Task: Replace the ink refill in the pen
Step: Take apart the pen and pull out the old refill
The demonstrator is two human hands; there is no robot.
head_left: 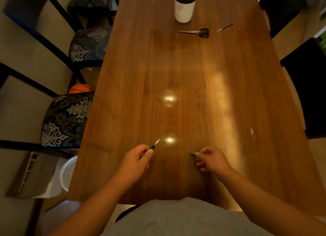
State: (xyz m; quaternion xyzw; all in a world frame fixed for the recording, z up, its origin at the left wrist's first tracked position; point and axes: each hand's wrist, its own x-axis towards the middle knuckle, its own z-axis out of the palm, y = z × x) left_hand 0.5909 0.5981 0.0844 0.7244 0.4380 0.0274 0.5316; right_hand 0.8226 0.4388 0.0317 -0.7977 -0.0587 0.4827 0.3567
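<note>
My left hand (pixel 139 157) is closed around a black pen (pixel 155 145) with a silver tip that points up and to the right, just above the wooden table (pixel 176 77). My right hand (pixel 210 159) sits a short way to the right, its fingers pinched on a small dark thin piece (pixel 192 154) whose end pokes out to the left. Too little of that piece shows to tell what it is. The two hands are apart, near the table's front edge.
At the far end stand a white cylindrical container (pixel 184 5), black-handled scissors (pixel 195 32) and a thin pen-like stick (pixel 225 27). Patterned chairs (pixel 67 119) line the left side, with a basketball (pixel 80 88) under one. A dark chair (pixel 307 87) is on the right.
</note>
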